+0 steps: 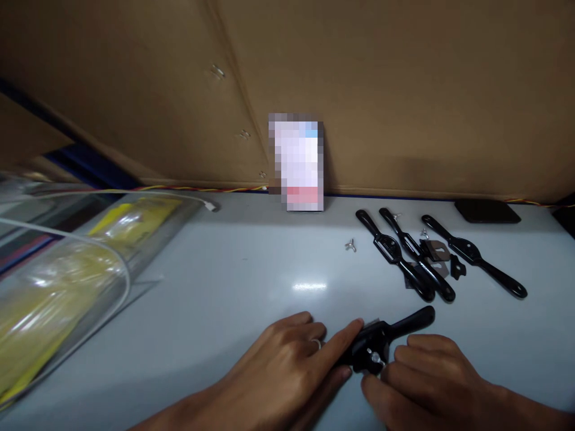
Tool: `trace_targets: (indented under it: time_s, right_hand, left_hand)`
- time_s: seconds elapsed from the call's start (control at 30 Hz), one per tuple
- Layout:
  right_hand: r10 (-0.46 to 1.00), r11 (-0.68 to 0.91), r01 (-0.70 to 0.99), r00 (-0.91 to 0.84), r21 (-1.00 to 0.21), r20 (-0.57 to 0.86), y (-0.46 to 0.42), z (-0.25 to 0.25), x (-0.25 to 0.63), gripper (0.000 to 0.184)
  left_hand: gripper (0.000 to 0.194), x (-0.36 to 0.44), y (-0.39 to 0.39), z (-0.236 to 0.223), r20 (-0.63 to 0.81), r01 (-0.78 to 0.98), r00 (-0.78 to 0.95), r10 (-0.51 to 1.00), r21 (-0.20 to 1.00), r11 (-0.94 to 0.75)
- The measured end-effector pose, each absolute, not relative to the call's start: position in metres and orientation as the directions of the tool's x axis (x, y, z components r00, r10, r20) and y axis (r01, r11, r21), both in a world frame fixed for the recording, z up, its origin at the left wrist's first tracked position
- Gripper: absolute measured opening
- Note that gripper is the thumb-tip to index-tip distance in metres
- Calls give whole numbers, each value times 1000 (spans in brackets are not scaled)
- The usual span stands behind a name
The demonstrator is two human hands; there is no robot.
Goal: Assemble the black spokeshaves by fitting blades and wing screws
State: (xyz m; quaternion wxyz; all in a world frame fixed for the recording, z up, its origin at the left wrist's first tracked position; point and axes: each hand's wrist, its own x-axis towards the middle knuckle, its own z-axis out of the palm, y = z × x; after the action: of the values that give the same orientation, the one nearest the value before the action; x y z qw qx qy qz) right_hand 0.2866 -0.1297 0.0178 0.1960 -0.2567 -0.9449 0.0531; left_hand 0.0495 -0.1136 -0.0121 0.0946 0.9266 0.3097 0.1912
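A black spokeshave [411, 324] lies at the front of the table, its far handle pointing up and to the right. My left hand [290, 359] grips its left side, with the index finger stretched along the body near a blade edge. A silvery wing screw [376, 357] sits on the spokeshave's cap. My right hand [424, 380] has its fingers curled, thumb and forefinger pinched at that screw. Further back lie more spokeshaves, one on the left [387, 246], another in the middle [411, 245] and a third on the right [471, 251].
Loose blades [435, 250], a black cap [457, 267] and a wing screw [351, 245] lie around the spokeshaves. A phone-like pixelated object [299, 161] leans against the cardboard wall [404, 90]. A dark flat object [487, 211], a white cable [128, 272] and yellow plastic packaging [81, 287] border the work area.
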Motion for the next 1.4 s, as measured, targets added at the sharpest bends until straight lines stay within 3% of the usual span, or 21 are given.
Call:
trace_targets:
  time_s: [0.17, 0.27, 0.5, 0.7, 0.93, 1.17, 1.4]
  right_hand:
    - [582, 799, 569, -652, -193, 486, -123, 10, 281, 38]
    - [619, 769, 611, -641, -186, 454, -121, 3, 280, 31]
    - [578, 815, 538, -727, -214, 371, -120, 6, 281, 37]
    - [609, 793, 567, -726, -223, 321, -124, 5, 280, 31]
    - [669, 742, 565, -654, -361, 354, -122, -3, 277, 34]
    - [719, 666, 514, -635, -541, 281, -117, -3, 279, 35]
    - [742, 629, 502, -615, -593, 267, -119, -4, 278, 40]
  left_hand:
    - [37, 49, -114, -13, 285, 542, 737, 613, 294, -787]
    - [38, 49, -114, -14, 269, 544, 739, 618, 303, -783]
    - [38, 47, -114, -16, 272, 533, 740, 615, 321, -783]
    - [38, 48, -114, -15, 269, 528, 749, 605, 309, -791]
    - [36, 49, -114, -15, 293, 527, 743, 602, 298, -796]
    - [36, 51, -114, -13, 296, 528, 740, 604, 301, -795]
    - [36, 51, -115, -12, 307, 528, 734, 605, 302, -794]
